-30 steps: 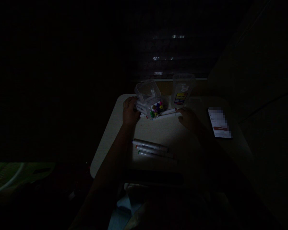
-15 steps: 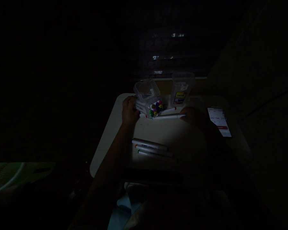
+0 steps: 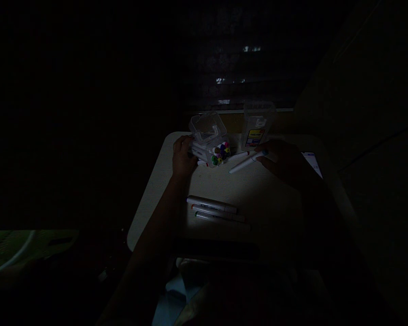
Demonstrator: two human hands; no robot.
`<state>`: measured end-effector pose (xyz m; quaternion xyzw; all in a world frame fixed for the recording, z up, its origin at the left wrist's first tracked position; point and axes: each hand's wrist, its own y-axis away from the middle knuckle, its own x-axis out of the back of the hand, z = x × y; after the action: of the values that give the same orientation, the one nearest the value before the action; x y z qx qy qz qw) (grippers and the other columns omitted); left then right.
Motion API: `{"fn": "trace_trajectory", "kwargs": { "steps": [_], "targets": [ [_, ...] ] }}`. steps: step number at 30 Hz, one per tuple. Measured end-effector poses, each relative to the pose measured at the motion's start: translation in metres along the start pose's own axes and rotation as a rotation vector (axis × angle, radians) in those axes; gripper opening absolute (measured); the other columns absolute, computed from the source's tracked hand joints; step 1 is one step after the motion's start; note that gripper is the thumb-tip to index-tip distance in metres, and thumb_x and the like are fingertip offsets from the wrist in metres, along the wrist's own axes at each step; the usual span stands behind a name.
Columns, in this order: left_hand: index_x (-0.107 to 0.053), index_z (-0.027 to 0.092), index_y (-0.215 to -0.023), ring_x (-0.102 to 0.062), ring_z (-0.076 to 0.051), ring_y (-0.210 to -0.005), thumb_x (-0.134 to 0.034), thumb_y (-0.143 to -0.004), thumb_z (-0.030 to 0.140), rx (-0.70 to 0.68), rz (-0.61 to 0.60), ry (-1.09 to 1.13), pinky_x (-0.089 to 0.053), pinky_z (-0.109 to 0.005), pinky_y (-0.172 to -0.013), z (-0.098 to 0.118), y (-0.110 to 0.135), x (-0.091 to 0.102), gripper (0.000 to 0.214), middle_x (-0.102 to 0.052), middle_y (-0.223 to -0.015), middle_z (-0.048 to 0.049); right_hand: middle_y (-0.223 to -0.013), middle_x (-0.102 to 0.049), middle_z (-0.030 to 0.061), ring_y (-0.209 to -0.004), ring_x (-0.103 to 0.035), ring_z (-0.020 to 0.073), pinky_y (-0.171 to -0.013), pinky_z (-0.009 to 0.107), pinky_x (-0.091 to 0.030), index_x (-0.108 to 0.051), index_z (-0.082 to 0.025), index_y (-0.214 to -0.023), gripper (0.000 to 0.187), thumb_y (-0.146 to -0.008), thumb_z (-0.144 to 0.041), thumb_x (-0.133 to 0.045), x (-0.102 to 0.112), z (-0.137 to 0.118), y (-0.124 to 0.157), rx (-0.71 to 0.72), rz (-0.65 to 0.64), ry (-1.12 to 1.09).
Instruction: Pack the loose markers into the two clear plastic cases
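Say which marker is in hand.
The white marker with the bluish end, gripped by the right hand; the others lie on the table or in the left clear box.

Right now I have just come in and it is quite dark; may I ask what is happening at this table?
A person sits working with both hands at a light table. The left hand grips the side of an open clear box packed with markers. The right hand holds a white marker with a bluish end, slanted beside the box. Nearer the person lie three more markers. A labelled clear container stands behind, and the right arm partly hides a phone.
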<state>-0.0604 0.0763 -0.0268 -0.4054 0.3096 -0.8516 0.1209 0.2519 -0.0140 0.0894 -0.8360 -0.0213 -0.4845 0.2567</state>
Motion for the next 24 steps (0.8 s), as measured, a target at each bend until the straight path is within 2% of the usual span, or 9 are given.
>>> {"fn": "trace_trajectory", "kwargs": {
  "steps": [6,11,14,19,24],
  "targets": [
    [-0.051,0.023,-0.126,-0.044,-0.029,-0.127,-0.065,-0.068,0.021,-0.002,-0.006,0.001,-0.040,-0.046,-0.108,0.002,0.000,0.001,0.060,-0.050,-0.132,-0.0116,-0.104,-0.070,0.0047,-0.099,-0.065,0.0225,-0.088,0.041,-0.053,-0.068,-0.022,-0.101,0.022,-0.083,-0.031,-0.059,0.012,-0.012,0.003,0.051,0.112,-0.023],
    [-0.050,0.023,-0.126,-0.044,-0.028,-0.127,-0.064,-0.070,0.022,-0.009,-0.007,0.007,-0.040,-0.044,-0.108,0.001,-0.001,0.000,0.057,-0.050,-0.131,-0.0112,-0.100,-0.071,0.0040,-0.095,-0.066,0.0195,-0.084,0.036,-0.054,-0.066,-0.020,-0.101,0.021,-0.085,-0.030,-0.058,0.019,-0.023,0.005,0.188,0.234,-0.036],
    [-0.050,0.023,-0.126,-0.044,-0.029,-0.127,-0.064,-0.071,0.025,-0.017,-0.004,0.001,-0.039,-0.045,-0.108,0.000,-0.001,0.000,0.056,-0.050,-0.131,-0.0116,-0.099,-0.071,0.0037,-0.094,-0.066,0.0199,-0.083,0.036,-0.054,-0.066,-0.022,-0.102,0.021,-0.085,-0.032,-0.058,0.023,-0.028,0.006,0.220,0.288,-0.009],
    [-0.050,0.023,-0.126,-0.044,-0.030,-0.127,-0.066,-0.073,0.031,-0.011,0.002,-0.002,-0.038,-0.046,-0.109,-0.001,0.000,-0.001,0.056,-0.049,-0.131,-0.0124,-0.096,-0.071,0.0023,-0.093,-0.067,0.0196,-0.081,0.036,-0.054,-0.066,-0.025,-0.100,0.018,-0.087,-0.032,-0.056,0.031,-0.036,0.008,0.238,0.306,-0.005],
    [-0.049,0.024,-0.127,-0.044,-0.029,-0.126,-0.065,-0.072,0.028,-0.014,-0.004,-0.003,-0.040,-0.046,-0.108,-0.002,0.000,-0.001,0.058,-0.049,-0.132,-0.0121,-0.095,-0.070,0.0027,-0.092,-0.066,0.0184,-0.082,0.033,-0.054,-0.065,-0.023,-0.102,0.018,-0.087,-0.029,-0.057,0.036,-0.043,0.010,0.291,0.358,0.010]
  ]
}}
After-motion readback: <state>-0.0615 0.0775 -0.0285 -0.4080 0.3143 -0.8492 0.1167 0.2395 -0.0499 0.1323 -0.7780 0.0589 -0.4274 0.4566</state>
